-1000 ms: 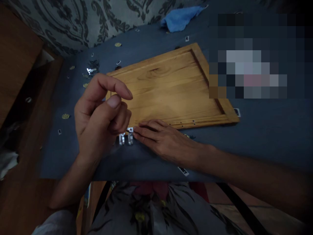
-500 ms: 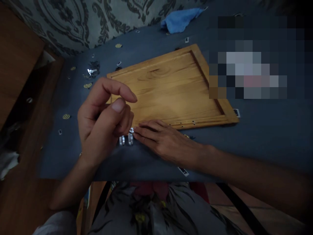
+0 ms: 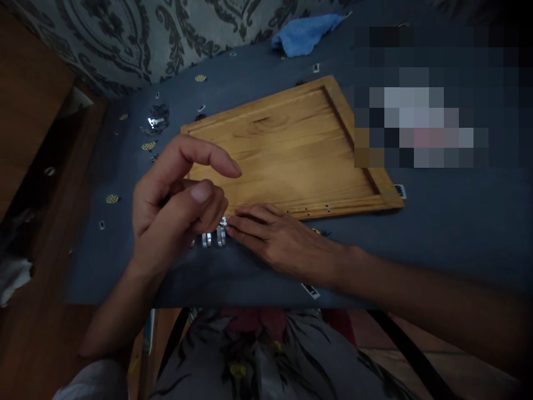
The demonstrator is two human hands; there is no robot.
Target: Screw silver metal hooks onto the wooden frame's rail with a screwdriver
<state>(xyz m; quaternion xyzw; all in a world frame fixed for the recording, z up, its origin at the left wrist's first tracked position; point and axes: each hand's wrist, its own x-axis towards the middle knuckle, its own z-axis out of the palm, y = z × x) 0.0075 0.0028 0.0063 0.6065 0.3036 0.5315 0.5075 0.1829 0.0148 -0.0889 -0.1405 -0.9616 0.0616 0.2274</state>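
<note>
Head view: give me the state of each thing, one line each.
metal clips, lying beside the wooden board.
wooden board, flat on the table.
left hand, curled, thumb on fingers, above the metal clips.
right hand, flat, fingertips on the metal clips.
blue rag, crumpled.

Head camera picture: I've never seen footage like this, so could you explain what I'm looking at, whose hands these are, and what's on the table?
There is no machine here. A person wears a camera on the head, and it looks down at their own two bare hands. The left hand hovers with its fingers curled and the thumb pressed against them; whether it pinches anything is hidden. The right hand lies flat, with its fingertips on small shiny metal clips that sit on the dark blue cloth. Behind them lies a wooden panel with a raised rim. Small gold discs are scattered on the left, and a light blue rag sits at the far edge.
</note>
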